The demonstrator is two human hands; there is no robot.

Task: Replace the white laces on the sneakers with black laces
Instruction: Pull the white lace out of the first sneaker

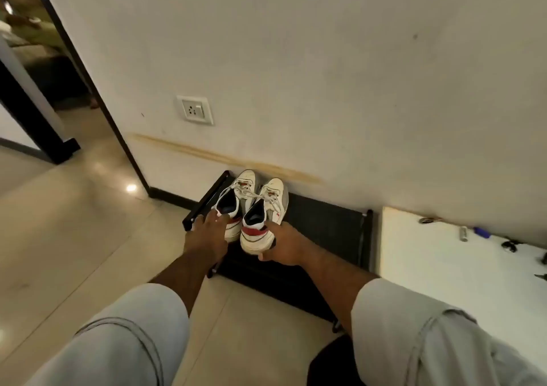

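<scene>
Two white sneakers with red heel stripes and white laces stand side by side, toes toward the wall, on a low black shoe rack (322, 223). My left hand (208, 234) reaches over the heel of the left sneaker (239, 196), fingers at its collar. My right hand (284, 246) grips the heel of the right sneaker (266, 211) from the right side, thumb under the sole. No black laces are in view.
A cream wall with a socket plate (195, 109) stands right behind the rack. A white surface (444, 261) with small tools lies at right. A doorway opens at left. Tiled floor (74, 237) spreads in front.
</scene>
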